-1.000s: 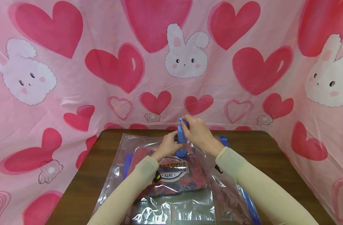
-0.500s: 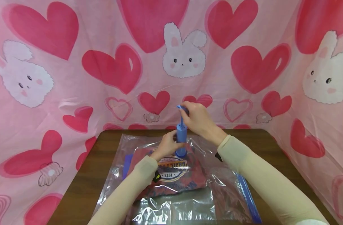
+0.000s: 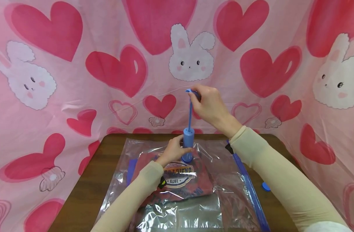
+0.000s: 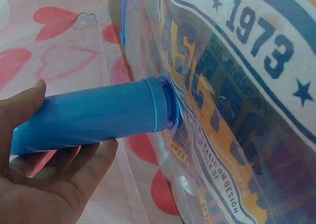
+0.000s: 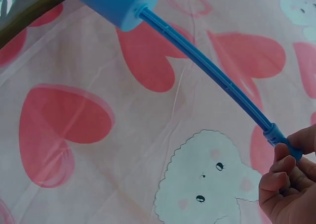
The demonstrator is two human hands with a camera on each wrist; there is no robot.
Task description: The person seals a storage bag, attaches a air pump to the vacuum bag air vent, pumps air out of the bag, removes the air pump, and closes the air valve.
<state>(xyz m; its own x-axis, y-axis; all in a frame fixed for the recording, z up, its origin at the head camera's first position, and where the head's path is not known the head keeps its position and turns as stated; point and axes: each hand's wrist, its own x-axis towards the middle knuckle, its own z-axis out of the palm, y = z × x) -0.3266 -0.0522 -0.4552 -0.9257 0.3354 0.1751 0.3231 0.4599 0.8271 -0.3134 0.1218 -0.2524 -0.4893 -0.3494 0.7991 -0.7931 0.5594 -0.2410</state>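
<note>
A blue hand pump (image 3: 188, 141) stands upright on the valve of a clear plastic vacuum bag (image 3: 198, 211). My left hand (image 3: 173, 150) holds its barrel (image 4: 98, 115) with thumb and fingers around it. Above, my right hand (image 3: 210, 104) grips the pump's handle (image 3: 195, 94), and the thin rod (image 5: 207, 68) shows drawn far out of the barrel. Inside the bag lies a folded red garment (image 3: 200, 183) with a "1973" print (image 4: 259, 38). The pump's foot meets the valve (image 4: 173, 103) in the left wrist view.
A blue zip strip (image 3: 250, 193) runs along the bag's right side. A small blue cap (image 3: 265, 186) lies on the brown wooden table (image 3: 87, 183) at the right. Pink cloth with hearts and rabbits (image 3: 191, 61) hangs behind the table and at both sides.
My right hand has risen with the handle, drawing the rod up out of the barrel. My left hand stays around the barrel. The small blue cap has come into sight beside the right sleeve.
</note>
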